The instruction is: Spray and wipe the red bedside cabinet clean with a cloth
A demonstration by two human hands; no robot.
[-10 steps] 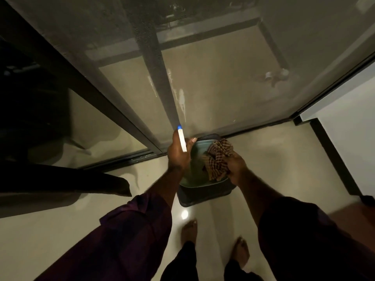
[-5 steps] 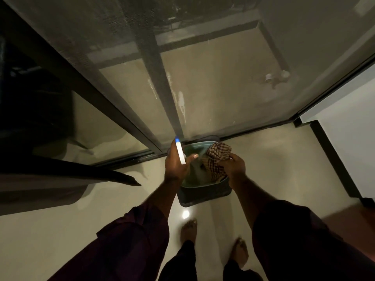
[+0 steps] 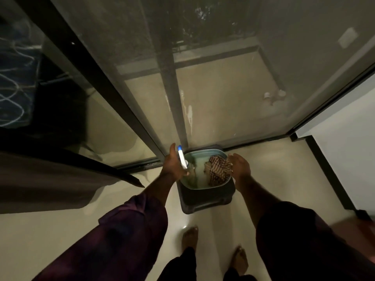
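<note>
A dark tub (image 3: pixel 205 199) with a pale green inside stands on the floor by the glass door. The brown checked cloth (image 3: pixel 218 171) lies inside it against the right wall. My right hand (image 3: pixel 239 165) hovers over the tub's right rim with fingers spread, just apart from the cloth. My left hand (image 3: pixel 174 165) grips a white spray bottle with a blue tip (image 3: pixel 182 157) above the tub's left rim. The red bedside cabinet is not in view.
A sliding glass door with a black frame (image 3: pixel 113 94) runs across ahead, with a balcony floor beyond. A dark curtain (image 3: pixel 50 175) hangs at the left. A white wall with black skirting (image 3: pixel 328 175) is at the right. My bare feet (image 3: pixel 190 238) stand on the glossy floor.
My right hand has let go of the cloth, which now lies in the tub. My left hand has lowered a little with the bottle. The view has tilted upward.
</note>
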